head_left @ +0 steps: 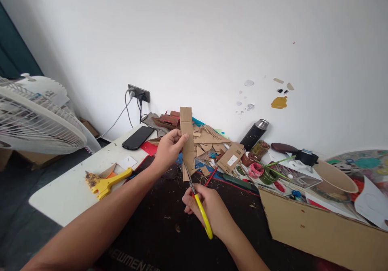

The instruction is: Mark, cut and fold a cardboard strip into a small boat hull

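Note:
My left hand [171, 147] pinches a long strip of brown cardboard [187, 121] by its left edge, thumb in front, and the strip stands upright over the desk. In my right hand [209, 206] is a pair of scissors [203, 218] with yellow handles and a bit of red. Their blades point up and reach into the lower end of the strip, along its length. A heap of cardboard scraps [209, 137] lies just behind both hands. How far the cut runs I cannot make out.
On the left of the white table [60, 194] lie a yellow glue gun [106, 184] and a black phone [138, 137]. A fan [39, 117] stands beyond. To the right are a leaning black flask [254, 134], craft pieces and a large cardboard panel [321, 226]. A dark mat [163, 230] lies below.

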The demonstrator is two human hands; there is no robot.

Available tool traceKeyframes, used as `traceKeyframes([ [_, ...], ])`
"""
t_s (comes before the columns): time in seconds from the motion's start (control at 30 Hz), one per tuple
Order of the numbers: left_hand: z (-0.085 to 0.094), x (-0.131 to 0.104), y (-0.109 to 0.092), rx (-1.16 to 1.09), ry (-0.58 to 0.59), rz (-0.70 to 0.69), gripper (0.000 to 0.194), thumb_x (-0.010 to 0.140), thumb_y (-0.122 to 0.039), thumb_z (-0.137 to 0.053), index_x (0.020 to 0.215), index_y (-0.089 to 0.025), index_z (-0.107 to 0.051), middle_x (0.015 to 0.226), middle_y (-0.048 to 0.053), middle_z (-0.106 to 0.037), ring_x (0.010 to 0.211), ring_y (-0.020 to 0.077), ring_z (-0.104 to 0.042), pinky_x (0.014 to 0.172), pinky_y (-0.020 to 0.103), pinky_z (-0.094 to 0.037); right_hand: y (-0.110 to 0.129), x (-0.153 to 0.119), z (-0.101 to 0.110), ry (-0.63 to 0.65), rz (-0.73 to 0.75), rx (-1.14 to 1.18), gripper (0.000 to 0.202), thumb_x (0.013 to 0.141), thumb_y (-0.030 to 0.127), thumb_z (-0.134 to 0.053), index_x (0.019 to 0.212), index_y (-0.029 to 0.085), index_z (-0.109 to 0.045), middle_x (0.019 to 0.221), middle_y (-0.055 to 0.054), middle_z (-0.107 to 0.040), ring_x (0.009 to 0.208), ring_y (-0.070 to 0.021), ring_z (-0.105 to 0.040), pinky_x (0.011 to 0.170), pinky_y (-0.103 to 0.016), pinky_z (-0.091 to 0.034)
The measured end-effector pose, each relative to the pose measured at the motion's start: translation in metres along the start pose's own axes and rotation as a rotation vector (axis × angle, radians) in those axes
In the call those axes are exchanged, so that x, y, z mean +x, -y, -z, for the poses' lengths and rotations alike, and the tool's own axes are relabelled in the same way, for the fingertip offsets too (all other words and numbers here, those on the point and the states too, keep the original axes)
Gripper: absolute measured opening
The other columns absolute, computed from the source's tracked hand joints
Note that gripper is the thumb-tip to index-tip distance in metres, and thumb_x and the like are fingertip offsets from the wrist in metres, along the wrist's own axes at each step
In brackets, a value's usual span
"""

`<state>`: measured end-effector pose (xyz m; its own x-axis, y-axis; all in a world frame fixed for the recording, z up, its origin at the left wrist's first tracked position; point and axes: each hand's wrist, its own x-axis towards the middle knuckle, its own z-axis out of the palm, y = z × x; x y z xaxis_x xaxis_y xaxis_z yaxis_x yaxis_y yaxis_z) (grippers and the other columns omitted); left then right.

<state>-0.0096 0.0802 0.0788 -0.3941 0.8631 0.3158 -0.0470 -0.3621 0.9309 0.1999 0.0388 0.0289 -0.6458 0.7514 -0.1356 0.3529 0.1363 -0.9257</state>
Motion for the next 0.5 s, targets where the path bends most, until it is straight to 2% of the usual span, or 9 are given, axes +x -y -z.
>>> traceKeyframes([
  [0.1, -0.001, 0.0, -0.003, -0.01, -0.005, 0.012, 0.047, 0.078, -0.054, -0.085, 0.072, -0.021, -0.052, 0.056, -0.009, -0.041, 0.048, 0.0078, -0.034, 0.045, 0.021, -0.025, 0.003, -0.003, 0.007, 0.055, -0.02, 0.027, 0.048, 0.083, 0.06, -0.087, 0.101, 0.02, -0.069, 0.068, 0.001, -0.068, 0.064, -0.0195, -0.069, 0.063, -0.026, -0.051],
  [0.17, -0.002, 0.0, -0.006, -0.009, -0.006, 0.014, 0.047, 0.077, -0.054, -0.086, 0.072, -0.021, -0.053, 0.056, -0.009, -0.042, 0.047, 0.0079, -0.034, 0.045, 0.021, -0.025, 0.009, -0.006, 0.012, 0.115, -0.013, 0.05, 0.059, 0.074, 0.06, -0.094, 0.109, 0.021, -0.068, 0.078, -0.002, -0.073, 0.071, -0.0212, -0.071, 0.068, -0.028, -0.053],
  [0.27, -0.003, -0.001, -0.01, 0.01, -0.006, 0.012, 0.047, 0.077, -0.055, -0.086, 0.071, -0.021, -0.054, 0.055, -0.008, -0.043, 0.047, 0.008, -0.034, 0.045, 0.022, -0.024, 0.015, -0.009, 0.017, 0.17, 0.006, 0.113, 0.07, 0.071, 0.06, -0.098, 0.121, 0.022, -0.067, 0.099, -0.007, -0.077, 0.091, -0.026, -0.076, 0.083, -0.033, -0.058],
  [0.33, -0.003, -0.002, -0.011, 0.029, -0.008, 0.003, 0.046, 0.078, -0.055, -0.085, 0.071, -0.021, -0.054, 0.055, -0.008, -0.043, 0.047, 0.008, -0.034, 0.045, 0.022, -0.025, 0.015, -0.01, 0.017, 0.179, 0.024, 0.11, 0.073, 0.071, 0.059, -0.098, 0.126, 0.023, -0.067, 0.105, -0.009, -0.077, 0.098, -0.027, -0.076, 0.088, -0.035, -0.058],
  [0.4, -0.004, -0.003, -0.012, 0.044, -0.01, -0.005, 0.046, 0.079, -0.055, -0.084, 0.071, -0.021, -0.054, 0.055, -0.008, -0.044, 0.048, 0.0083, -0.035, 0.046, 0.022, -0.026, 0.01, -0.008, 0.013, 0.159, 0.031, 0.096, 0.071, 0.072, 0.061, -0.096, 0.124, 0.023, -0.067, 0.101, -0.007, -0.076, 0.091, -0.0252, -0.076, 0.082, -0.033, -0.058],
  [0.47, -0.004, -0.004, -0.013, 0.055, -0.009, -0.004, 0.046, 0.079, -0.055, -0.084, 0.071, -0.021, -0.054, 0.055, -0.008, -0.043, 0.048, 0.0089, -0.036, 0.046, 0.022, -0.026, 0.002, -0.004, 0.007, 0.091, -0.002, 0.136, 0.064, 0.08, 0.069, -0.088, 0.117, 0.02, -0.068, 0.084, -0.003, -0.072, 0.072, -0.0203, -0.073, 0.068, -0.029, -0.055],
  [0.5, -0.004, -0.004, -0.013, 0.059, -0.008, -0.001, 0.046, 0.079, -0.056, -0.084, 0.071, -0.021, -0.053, 0.054, -0.008, -0.043, 0.048, 0.009, -0.036, 0.046, 0.022, -0.026, -0.002, -0.002, 0.004, 0.108, -0.032, 0.163, 0.063, 0.083, 0.071, -0.083, 0.117, 0.02, -0.067, 0.081, -0.002, -0.07, 0.064, -0.0184, -0.071, 0.061, -0.027, -0.052],
])
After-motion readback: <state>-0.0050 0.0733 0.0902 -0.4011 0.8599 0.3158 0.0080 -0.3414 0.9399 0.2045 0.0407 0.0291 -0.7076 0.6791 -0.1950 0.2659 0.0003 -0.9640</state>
